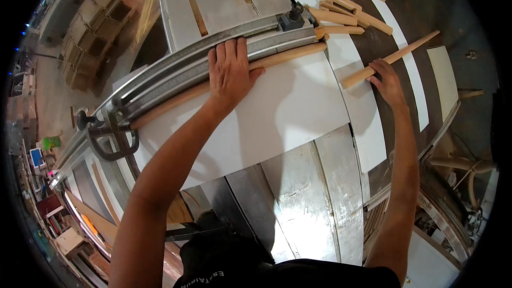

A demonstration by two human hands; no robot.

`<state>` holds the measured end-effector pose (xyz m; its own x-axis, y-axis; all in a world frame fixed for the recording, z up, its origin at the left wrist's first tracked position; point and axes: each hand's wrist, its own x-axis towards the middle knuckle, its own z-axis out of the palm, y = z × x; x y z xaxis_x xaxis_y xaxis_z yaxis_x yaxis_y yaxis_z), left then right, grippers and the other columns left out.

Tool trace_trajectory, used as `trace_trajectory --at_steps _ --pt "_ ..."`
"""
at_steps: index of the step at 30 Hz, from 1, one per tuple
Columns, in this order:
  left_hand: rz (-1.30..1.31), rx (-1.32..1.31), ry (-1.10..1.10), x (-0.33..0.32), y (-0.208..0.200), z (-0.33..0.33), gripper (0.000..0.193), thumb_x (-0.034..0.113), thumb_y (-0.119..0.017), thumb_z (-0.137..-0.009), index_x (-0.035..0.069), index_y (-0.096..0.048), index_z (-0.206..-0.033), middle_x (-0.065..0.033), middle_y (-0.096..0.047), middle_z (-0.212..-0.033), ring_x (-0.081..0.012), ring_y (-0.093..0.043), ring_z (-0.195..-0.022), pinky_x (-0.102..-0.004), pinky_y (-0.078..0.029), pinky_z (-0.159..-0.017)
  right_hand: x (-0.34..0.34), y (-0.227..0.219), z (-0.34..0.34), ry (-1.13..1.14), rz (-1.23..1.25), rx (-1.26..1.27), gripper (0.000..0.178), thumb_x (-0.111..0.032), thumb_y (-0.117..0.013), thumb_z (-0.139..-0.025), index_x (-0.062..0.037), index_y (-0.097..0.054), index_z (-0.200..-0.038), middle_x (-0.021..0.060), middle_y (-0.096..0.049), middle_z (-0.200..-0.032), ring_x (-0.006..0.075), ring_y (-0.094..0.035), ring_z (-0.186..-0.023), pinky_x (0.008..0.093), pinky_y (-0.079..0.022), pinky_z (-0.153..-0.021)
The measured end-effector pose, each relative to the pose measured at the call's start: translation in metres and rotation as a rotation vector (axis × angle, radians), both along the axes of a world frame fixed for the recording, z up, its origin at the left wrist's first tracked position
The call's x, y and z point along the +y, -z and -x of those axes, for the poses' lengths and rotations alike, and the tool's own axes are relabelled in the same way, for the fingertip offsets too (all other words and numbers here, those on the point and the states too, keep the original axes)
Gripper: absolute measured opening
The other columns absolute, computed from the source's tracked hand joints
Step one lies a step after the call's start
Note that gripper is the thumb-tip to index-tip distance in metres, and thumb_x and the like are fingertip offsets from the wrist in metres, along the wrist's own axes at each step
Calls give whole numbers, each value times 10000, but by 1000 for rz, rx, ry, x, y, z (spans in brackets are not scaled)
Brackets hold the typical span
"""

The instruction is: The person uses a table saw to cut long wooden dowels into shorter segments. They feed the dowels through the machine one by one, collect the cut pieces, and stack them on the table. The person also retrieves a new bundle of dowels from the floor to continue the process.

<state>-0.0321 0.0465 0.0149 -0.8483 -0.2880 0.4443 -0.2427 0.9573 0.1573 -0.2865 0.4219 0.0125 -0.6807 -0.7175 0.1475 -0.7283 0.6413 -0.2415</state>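
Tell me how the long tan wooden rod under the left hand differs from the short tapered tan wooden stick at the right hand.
The long tan wooden rod looks longer than the short tapered tan wooden stick. The rod lies along the grey metal rail; the stick slants, apart from it. The left hand covers part of the rod; the right hand grips the stick. Both look unpainted.

Strong glare on metal table (306, 197), soft shadows on white board (266, 120), edges bent, far left perhaps blurred

White board (298, 112) on metal table (298, 181)
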Motion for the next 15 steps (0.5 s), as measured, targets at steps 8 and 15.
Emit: trace_trajectory --at_steps 8,15 --pt "-56 8 10 -3 1 -2 809 396 -894 -641 4 -545 -1258 -147 -563 -1116 -312 -530 -1045 -453 -390 -914 4 -12 -40 -119 -23 30 443 -126 -789 -794 -58 -668 -1215 149 -581 -1334 348 -533 -1274 428 -460 -1068" --pt "-61 47 52 -3 2 -6 829 387 -884 -637 -19 -541 -1273 -153 -556 -1140 -314 -520 -1045 -453 -388 -911 0 14 -97 -93 80 -44 499 -78 -809 -739 -63 -660 -1215 155 -583 -1303 354 -524 -1252 430 -457 -1055"
